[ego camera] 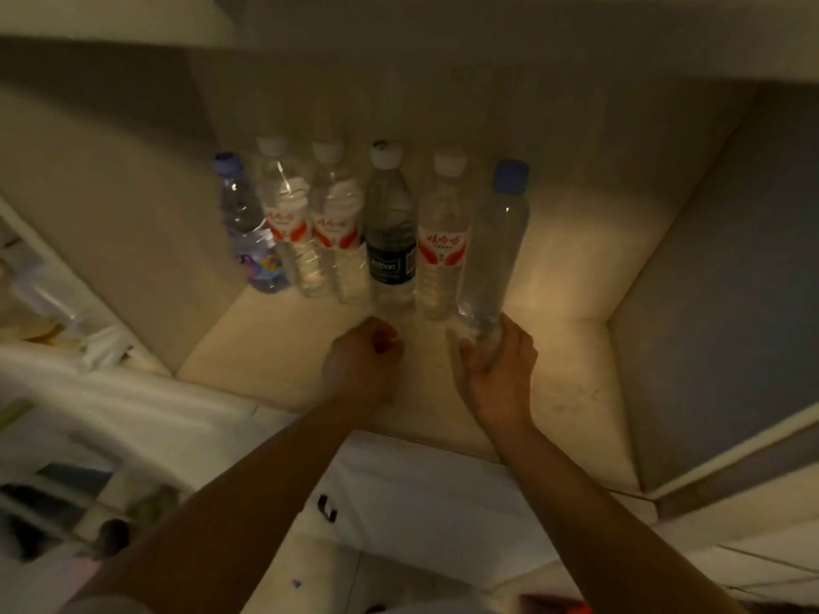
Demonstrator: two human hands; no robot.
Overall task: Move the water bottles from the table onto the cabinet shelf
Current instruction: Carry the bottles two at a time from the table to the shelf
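Bottles lined up upright along back of cabinet shelf [576, 259], side by side, caps up: purple-label bottle [248, 232] at far left, then two red-label bottles [290, 228] [339, 234], black-label bottle [392, 241], third red-label bottle [443, 245]. Packed tight leftward, probably to leave room on right for more.

Right hand [496, 361] wrapped round base of blue-cap bottle [494, 250], rightmost of row, just beside third red-label bottle. Low grip, likely so base can be slid or set flat against neighbour without knocking caps. Blue-cap bottle leaning slightly toward camera, or maybe just wide-angle distortion; base hidden by fingers, so cannot tell if fully seated on shelf.

Left hand [363, 361] in front of black-label bottle, fingers curled, holding nothing visible; near bottle base, contact unclear in dim light. Possibly steadying row or just idle.

Table not clearly in view; pale surfaces below shelf edge blurred. No bottles seen off shelf, so task looks close to done, judged from six on shelf. Dark small object [327, 508] on pale surface below, unidentifiable.
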